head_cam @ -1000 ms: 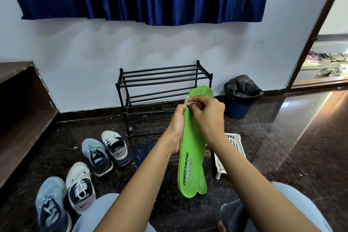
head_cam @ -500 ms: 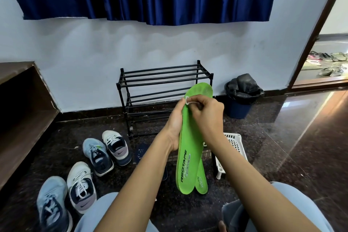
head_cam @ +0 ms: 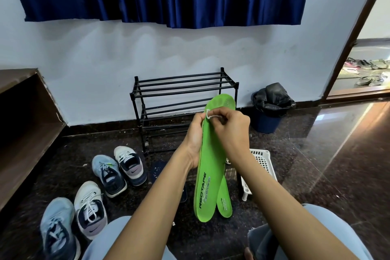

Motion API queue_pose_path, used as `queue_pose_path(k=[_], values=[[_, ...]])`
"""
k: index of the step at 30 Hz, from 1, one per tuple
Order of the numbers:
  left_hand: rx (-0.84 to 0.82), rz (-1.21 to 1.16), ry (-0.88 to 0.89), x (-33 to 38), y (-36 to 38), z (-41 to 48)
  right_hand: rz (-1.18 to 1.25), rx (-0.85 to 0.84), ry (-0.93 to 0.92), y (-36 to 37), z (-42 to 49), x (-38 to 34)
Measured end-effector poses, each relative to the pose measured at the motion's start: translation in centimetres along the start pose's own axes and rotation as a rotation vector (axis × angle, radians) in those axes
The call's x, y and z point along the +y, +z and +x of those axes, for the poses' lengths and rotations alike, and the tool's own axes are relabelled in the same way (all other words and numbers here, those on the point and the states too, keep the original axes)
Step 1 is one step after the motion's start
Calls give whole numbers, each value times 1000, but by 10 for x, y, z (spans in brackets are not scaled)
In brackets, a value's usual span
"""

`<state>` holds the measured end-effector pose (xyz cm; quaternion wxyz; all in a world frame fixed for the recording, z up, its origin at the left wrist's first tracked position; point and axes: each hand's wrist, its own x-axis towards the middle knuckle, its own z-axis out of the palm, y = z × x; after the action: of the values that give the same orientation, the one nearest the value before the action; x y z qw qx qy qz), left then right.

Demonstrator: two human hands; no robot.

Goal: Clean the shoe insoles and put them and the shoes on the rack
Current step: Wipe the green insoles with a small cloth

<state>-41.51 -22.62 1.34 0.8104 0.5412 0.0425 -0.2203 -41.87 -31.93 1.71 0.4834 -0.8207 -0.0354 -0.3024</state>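
The green insole [head_cam: 211, 167] is gripped along its left edge by the left hand [head_cam: 195, 135], and a small white scrap [head_cam: 212, 115] is pinched by the right hand [head_cam: 231, 127] against its toe end. The insole is held upright in front of the rack [head_cam: 183, 99], with its toe overlapping the rack's lower right rails. A second green insole [head_cam: 225, 200] is seen just behind the first, with only its heel end showing. Since the grip is taken high up, the long free heel end could flex away under rubbing, so dirt may be left there. The rear insole could slide out and land on the speckled floor [head_cam: 316, 175] in front of the rack. The scrap is small, and it could be dropped or missed patches left behind. What the scrap is cannot be told, nor how the rear insole is held, as the left fingers are hidden behind the green. Dark flat shapes [head_cam: 157, 170] on the floor in front of the rack are partly covered by the left forearm and cannot be identified. Four shoes [head_cam: 108, 175] lie on the floor left of and in front of the rack, and whether insoles remain inside them cannot be seen. The white basket [head_cam: 262, 164], right of and in front of the rack, is partly cut off by the right arm.
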Motion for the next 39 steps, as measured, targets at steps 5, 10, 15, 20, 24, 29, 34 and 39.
queue_pose_path(k=[5,10,15,20,24,29,34,39], values=[[42,15,3,3,-5,2,-5,-21,-12,5,-11,0],[54,8,16,1,-6,3,-24,-51,-35,5,-12,0],[18,10,7,-1,4,-1,-35,26,-4,-1,1,0],[43,4,16,3,-1,0,-25,-9,-11,1,-11,-1],[55,-18,33,5,-6,0,-20,-51,-60,2,-12,-5],[31,-38,24,0,2,1,-50,29,-33,-2,2,-6],[39,-17,26,4,0,0,-3,65,-11,5,-9,-7],[75,-19,49,4,-5,1,-7,26,-37,8,-11,-9]])
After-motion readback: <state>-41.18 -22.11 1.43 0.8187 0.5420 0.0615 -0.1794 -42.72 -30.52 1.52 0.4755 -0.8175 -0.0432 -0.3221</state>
